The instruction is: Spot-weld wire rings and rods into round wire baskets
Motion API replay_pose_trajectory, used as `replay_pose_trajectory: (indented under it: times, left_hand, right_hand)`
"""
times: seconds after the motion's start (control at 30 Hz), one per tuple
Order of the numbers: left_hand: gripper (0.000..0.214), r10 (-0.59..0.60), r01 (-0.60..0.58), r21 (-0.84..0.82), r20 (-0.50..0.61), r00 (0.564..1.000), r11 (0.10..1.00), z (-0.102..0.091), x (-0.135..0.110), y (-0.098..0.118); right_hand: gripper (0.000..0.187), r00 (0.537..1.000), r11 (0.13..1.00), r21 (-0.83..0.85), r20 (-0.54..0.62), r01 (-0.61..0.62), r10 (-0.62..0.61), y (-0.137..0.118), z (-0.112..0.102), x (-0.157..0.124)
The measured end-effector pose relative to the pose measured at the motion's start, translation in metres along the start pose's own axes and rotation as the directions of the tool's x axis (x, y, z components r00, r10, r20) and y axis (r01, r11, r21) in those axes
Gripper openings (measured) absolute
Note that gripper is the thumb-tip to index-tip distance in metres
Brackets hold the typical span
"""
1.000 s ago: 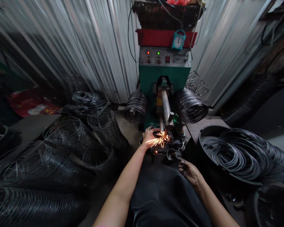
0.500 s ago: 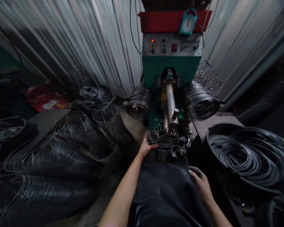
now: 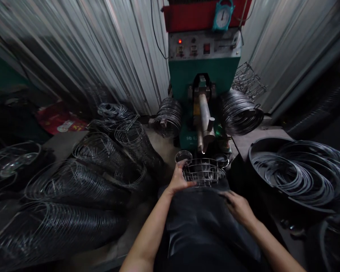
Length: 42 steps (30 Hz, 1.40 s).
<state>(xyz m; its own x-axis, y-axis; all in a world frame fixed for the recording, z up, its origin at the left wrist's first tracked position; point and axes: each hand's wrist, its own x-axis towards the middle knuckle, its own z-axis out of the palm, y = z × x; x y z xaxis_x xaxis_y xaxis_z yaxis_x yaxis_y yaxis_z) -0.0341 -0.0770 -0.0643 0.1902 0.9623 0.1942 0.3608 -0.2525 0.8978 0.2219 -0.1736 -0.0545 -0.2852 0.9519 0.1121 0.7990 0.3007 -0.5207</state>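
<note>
My left hand (image 3: 179, 180) grips the left rim of a small round wire basket (image 3: 204, 173), held just above my dark apron (image 3: 198, 223). The basket sits below the metal arm (image 3: 204, 121) of a green welding machine (image 3: 204, 75). My right hand (image 3: 235, 206) rests on the apron just right of the basket, fingers curled, and what it holds, if anything, is hidden. A small wire ring (image 3: 183, 155) lies just beyond my left hand.
Long stacks of wire rings (image 3: 73, 185) fill the left floor. A black tub of wire hoops (image 3: 294, 177) stands at right. Wire coils (image 3: 167, 117) hang on both sides of the machine. Corrugated metal wall behind; a clock (image 3: 222, 17) hangs on top.
Sparks at the machine have stopped. My left hand has pulled the wire basket away from the arm toward my lap. My right hand dropped to the apron.
</note>
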Motion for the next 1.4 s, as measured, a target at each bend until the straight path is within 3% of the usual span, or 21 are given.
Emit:
replay_pose_trajectory:
  times: [0.07,0.13,0.2,0.27,0.33,0.4,0.57,0.7,0.83,1.2,1.4]
  left_hand:
    - [0.099,0.084,-0.093,0.212,0.05,0.995,0.973,0.003,-0.004,0.018]
    - [0.099,0.137,-0.157,0.357,0.08,0.987,0.921,0.008,-0.003,0.034]
    - [0.098,0.164,-0.187,0.439,0.09,0.982,0.879,0.011,-0.001,0.046]
    - [0.096,0.176,-0.197,0.47,0.089,0.98,0.861,0.012,0.001,0.054]
    - [0.092,0.173,-0.189,0.475,0.079,0.982,0.859,0.011,0.003,0.058]
    - [0.09,0.154,-0.168,0.467,0.068,0.986,0.868,0.009,0.005,0.059]
    - [0.091,0.075,-0.107,0.423,0.093,0.993,0.9,0.003,0.012,0.056]
    - [0.093,0.045,-0.092,0.424,0.119,0.992,0.901,0.001,0.019,0.053]
    - [0.094,0.032,-0.095,0.417,0.156,0.987,0.904,0.001,0.026,0.051]
    - [0.092,0.052,-0.128,0.407,0.192,0.98,0.904,-0.006,0.05,0.049]
    - [0.088,-0.013,-0.071,0.414,0.197,0.98,0.907,-0.005,0.068,0.049]
  right_hand:
    - [0.022,0.999,0.997,-0.071,0.038,0.012,-0.01,-0.024,-0.024,0.025]
    - [0.021,0.993,0.979,-0.196,0.096,-0.054,0.074,-0.045,-0.038,0.049]
    - [0.021,0.983,0.952,-0.282,0.098,-0.122,0.155,-0.059,-0.041,0.067]
    - [0.02,0.98,0.939,-0.292,0.024,-0.183,0.199,-0.063,-0.034,0.077]
    - [0.018,0.98,0.957,-0.215,-0.068,-0.197,0.187,-0.06,-0.022,0.08]
    - [0.016,0.988,0.991,-0.07,-0.114,-0.116,0.107,-0.053,-0.012,0.08]
    - [0.022,0.99,0.975,0.172,-0.033,0.142,-0.138,-0.037,-0.011,0.078]
    - [0.028,0.972,0.958,0.186,0.047,0.218,-0.231,-0.033,-0.021,0.083]
    - [0.025,0.966,0.955,0.173,0.051,0.241,-0.253,-0.028,-0.017,0.09]
    - [0.021,0.952,0.949,0.079,0.001,0.307,-0.308,-0.027,-0.02,0.111]
    - [0.018,0.955,0.952,0.09,-0.058,0.294,-0.29,-0.027,-0.027,0.125]
